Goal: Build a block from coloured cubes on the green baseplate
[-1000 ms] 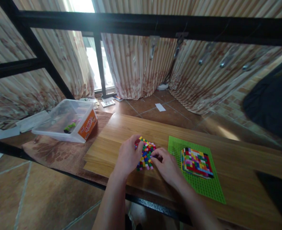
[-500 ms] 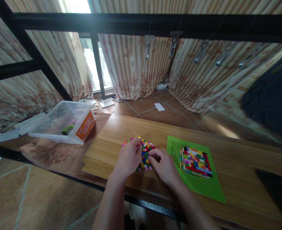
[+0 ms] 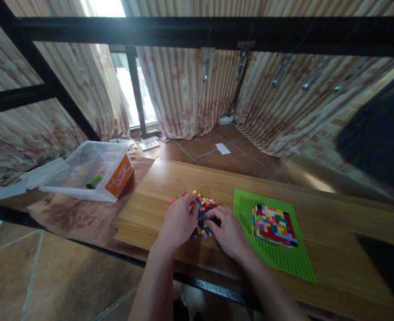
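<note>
A heap of small colourful toy bricks (image 3: 206, 204) lies on the wooden board (image 3: 143, 205). Over its left side is my left hand (image 3: 179, 218), fingers curled down and closed. My right hand (image 3: 228, 229) is at the heap's right edge, thumb and fingertips drawn together in a pinch. Whatever is in either hand's fingers is too small or hidden to name. To the right, a green studded baseplate (image 3: 300, 263) carries a low rectangular block of multicoloured bricks (image 3: 273, 225), built in layers.
A clear plastic bin (image 3: 63, 189) with an orange label and a few green and pink pieces stands at the left on a brown cloth (image 3: 93, 223). A dark flat object (image 3: 384, 263) lies at the right. A black metal bar (image 3: 197, 33) crosses above, before curtains.
My right hand's fingertips have shifted very slightly at the heap's edge. My left hand stays nearly still; the bricks on the baseplate look the same.
</note>
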Demonstrator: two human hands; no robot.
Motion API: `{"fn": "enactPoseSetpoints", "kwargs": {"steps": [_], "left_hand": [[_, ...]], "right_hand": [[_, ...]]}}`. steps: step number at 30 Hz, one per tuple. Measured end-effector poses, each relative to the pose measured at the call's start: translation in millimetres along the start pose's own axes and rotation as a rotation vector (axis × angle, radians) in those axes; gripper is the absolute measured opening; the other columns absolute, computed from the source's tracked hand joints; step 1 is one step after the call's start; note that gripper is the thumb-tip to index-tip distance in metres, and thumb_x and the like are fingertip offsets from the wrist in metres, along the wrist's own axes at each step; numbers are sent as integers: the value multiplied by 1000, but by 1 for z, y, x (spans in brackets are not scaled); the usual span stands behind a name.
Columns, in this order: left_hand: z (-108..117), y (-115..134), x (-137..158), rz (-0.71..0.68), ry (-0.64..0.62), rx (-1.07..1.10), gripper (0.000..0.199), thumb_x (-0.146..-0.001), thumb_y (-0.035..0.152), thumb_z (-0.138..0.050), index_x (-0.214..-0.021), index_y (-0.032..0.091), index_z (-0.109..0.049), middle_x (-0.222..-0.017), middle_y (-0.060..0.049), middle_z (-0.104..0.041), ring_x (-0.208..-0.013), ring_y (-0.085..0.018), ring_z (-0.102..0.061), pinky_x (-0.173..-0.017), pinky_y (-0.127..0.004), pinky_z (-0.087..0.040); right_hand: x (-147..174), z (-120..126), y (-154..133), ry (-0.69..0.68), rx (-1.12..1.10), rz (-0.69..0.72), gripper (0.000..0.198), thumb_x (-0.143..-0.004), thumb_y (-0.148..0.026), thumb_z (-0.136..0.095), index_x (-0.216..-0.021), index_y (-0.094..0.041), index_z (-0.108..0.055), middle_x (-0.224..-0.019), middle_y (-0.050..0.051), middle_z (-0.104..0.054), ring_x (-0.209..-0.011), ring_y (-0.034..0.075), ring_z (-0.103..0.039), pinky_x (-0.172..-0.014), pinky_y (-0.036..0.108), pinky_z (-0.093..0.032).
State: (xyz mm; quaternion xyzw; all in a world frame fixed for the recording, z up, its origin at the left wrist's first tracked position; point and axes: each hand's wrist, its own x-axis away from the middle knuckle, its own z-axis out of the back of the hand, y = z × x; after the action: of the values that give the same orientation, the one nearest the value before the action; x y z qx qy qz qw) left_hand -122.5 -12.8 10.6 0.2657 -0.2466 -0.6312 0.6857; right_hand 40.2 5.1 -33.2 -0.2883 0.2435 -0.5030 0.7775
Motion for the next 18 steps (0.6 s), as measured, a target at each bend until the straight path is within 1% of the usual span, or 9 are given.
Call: {"fn": "enactPoseSetpoints", "kwargs": {"steps": [6,9,11,12,14,16,18], "left_hand": [[1,2,1,-9,-32,56,24,-91,18,-47,-105,18,-67,-94,-8,-74,-88,-21,-69,-78,-30,-49],[1,4,0,8,-33,98,25,-89,18,-48,-106,17,-67,-95,-9,-74,-90,-22,-69,-82,-33,-50],[1,6,1,14,-39,177,24,-88,19,-51,-104,17,-68,-96,-8,-74,-91,-22,-68,-82,-33,-50],[1,7,1,12,-61,246,22,-88,21,-52,-102,17,-68,-95,-7,-74,-90,-21,-68,-81,-32,-51],[-1,11,1,13,-135,432,20,-87,27,-53,-99,18,-68,-93,-6,-72,-85,-20,-68,-72,-29,-54],[-5,16,2,35,-221,609,21,-87,33,-55,-94,17,-67,-86,-4,-70,-73,-18,-67,-61,-27,-54],[-9,21,2,54,-263,694,22,-85,37,-58,-89,17,-66,-77,-2,-66,-61,-15,-61,-50,-25,-51]], "right_hand": [[1,-5,-2,22,-84,-24,12,-80,-11,-65,-81,-23,-67,-88,0,-69,-89,21,-58,-81,35,-42],[2,-6,-3,77,-149,-35,13,-78,-10,-65,-79,-23,-68,-85,0,-69,-87,20,-59,-81,34,-43],[3,-3,-3,132,-201,-31,12,-78,-12,-66,-80,-23,-68,-85,0,-69,-87,20,-59,-81,34,-43],[4,-1,-3,160,-233,-25,11,-78,-12,-66,-80,-23,-69,-85,0,-69,-86,19,-60,-81,34,-43],[6,6,-3,206,-310,-13,9,-79,-15,-66,-82,-23,-69,-84,-1,-69,-84,18,-60,-80,32,-44],[8,13,-3,232,-400,-8,4,-80,-19,-67,-81,-23,-69,-82,-1,-70,-79,16,-61,-76,30,-45],[11,20,-3,246,-481,-5,2,-81,-24,-68,-81,-22,-69,-79,-1,-70,-75,15,-60,-72,29,-45]]}}
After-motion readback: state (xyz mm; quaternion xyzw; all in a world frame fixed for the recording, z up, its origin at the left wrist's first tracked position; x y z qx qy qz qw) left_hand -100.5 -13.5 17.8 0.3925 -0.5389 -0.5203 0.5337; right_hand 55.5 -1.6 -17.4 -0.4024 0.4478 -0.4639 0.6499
